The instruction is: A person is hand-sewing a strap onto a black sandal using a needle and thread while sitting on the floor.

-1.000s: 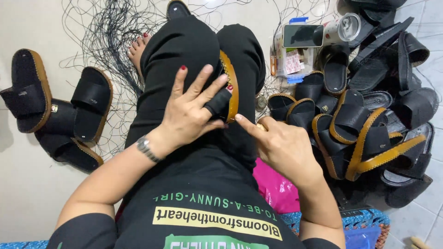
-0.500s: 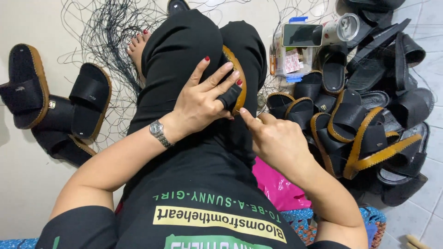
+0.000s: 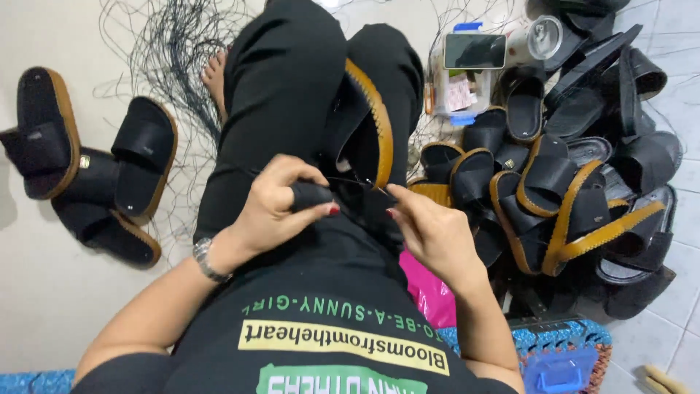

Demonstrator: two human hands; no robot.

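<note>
A black sandal with a tan stitched rim (image 3: 368, 120) rests on my lap between my black-trousered legs. My left hand (image 3: 281, 204) is curled just below it, its fingertips pinching a thin dark thread (image 3: 350, 182). My right hand (image 3: 430, 226) is close beside it, thumb and forefinger pinched on a small needle at the thread's other end. The thread runs taut between the two hands, just under the sandal's heel. A metal watch (image 3: 206, 259) sits on my left wrist.
A heap of black and tan sandals (image 3: 576, 190) lies to my right. Three more sandals (image 3: 95, 168) lie on the floor at left. Loose black thread (image 3: 168, 51) is tangled on the floor ahead. A phone on a clear box (image 3: 474, 52) stands beyond the heap.
My left hand has come off the sandal and closed into a pinch lower down. My right hand has moved in to meet it, and a thread now stretches between them.
</note>
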